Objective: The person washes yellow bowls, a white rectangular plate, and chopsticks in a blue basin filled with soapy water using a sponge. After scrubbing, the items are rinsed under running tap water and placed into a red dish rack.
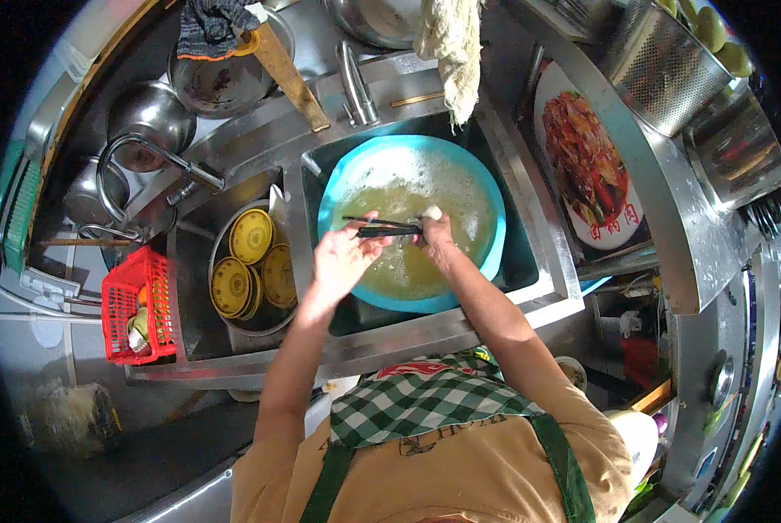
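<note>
Both my hands are over a turquoise plastic basin (498,216) of cloudy, foamy water, which sits in the right sink bowl. Dark chopsticks (387,231) lie crosswise between them. My left hand (348,255) is palm up, fingers partly curled around the chopsticks' left part, one stick spread from the others. My right hand (436,232) grips their right ends, and a small white thing (432,212), perhaps a cloth or sponge, shows at its fingers. In the left sink bowl, yellow patterned dishes (251,236) lie in a round metal pan (215,261).
A red plastic basket (138,307) stands at the sink's left edge. Two faucets (357,85) (161,153) rise behind the bowls. A pale rag (459,59) hangs over the back rim near a wooden handle (289,72). Perforated metal container (668,68) stands on the right shelf.
</note>
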The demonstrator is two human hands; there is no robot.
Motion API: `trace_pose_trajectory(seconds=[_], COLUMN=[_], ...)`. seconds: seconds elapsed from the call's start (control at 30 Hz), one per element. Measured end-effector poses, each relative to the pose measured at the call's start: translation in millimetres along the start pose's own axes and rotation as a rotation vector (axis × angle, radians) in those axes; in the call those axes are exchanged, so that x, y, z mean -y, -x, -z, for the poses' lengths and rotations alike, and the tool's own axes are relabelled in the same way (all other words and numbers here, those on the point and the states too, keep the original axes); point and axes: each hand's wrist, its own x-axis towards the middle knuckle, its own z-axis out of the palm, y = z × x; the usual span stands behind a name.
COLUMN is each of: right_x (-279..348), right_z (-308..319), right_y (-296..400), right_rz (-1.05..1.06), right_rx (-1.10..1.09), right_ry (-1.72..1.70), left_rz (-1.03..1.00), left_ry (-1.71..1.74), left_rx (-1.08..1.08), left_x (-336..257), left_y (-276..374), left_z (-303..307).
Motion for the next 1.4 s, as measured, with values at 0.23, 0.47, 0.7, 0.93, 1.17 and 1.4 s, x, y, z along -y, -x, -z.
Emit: trace_pose_trajectory(seconds=[0.23,0.47,0.7,0.93,1.17,1.4], right_x=[-23,8,14,28,6,-43], right_z=[-12,27,33,2,12,13], right_y=[36,38,-6,21,-7,-9], right_rz=[0.161,0.681,0.048,0.094,0.192,0.290], right_rx=[0.050,0.491,0.238,0.617,0.358,0.299], right_ry=[-0.025,1.338,0.498,0.159,0.129,0.459], left_rz=[-0.496,-0.356,0.188,0.408,0.471,0.345], left_ry=[-0.651,-0.739,-0.192,-0.030,-0.097,-0.566], left_rx=[-0.483,-0.787,-0.526,-0.255,-0.386,-0.520], left_x=[110,75,69,83,90,107], left_y=[-55,-67,-42,-50,-11,-34], left_z=[14,61,43,30,17,33])
